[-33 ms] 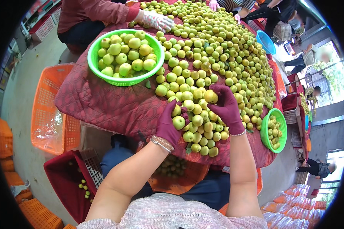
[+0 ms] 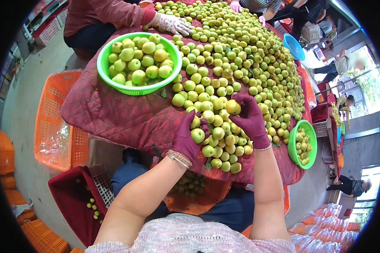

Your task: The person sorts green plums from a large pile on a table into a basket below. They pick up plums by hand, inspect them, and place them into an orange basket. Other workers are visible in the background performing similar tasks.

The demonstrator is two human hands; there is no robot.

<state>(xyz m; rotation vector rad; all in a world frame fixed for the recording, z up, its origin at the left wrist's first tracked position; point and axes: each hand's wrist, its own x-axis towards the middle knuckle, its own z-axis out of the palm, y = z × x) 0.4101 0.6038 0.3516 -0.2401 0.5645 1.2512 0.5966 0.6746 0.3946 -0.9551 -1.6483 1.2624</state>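
My left hand [image 2: 186, 137], in a maroon glove, is closed around round yellow-green fruits that look like jujubes. One fruit [image 2: 197, 135] shows at its palm side, and another [image 2: 194, 122] sits between thumb and fingers. A yellower fruit with brownish patches [image 2: 233, 107] is pinched between the thumb and fingers of my right hand [image 2: 250, 118], gloved alike. Both hands hover at the near end of a big heap of the same fruit [image 2: 249, 63], spread over a table with a dark red quilted cloth [image 2: 126, 116].
Left on the table stands a bright green basket of fruit [image 2: 101, 69]; a smaller green basket [image 2: 292, 145] is at the right edge. Orange crates [image 2: 46, 109] and a red-lined crate [image 2: 67, 202] flank me. A co-worker's patterned glove [image 2: 173, 24] rests by the heap; a blue basin [image 2: 294, 46] lies beyond.
The co-worker's patterned glove at the far left has shifted slightly to the left. My own hands and the fruits in them look the same.
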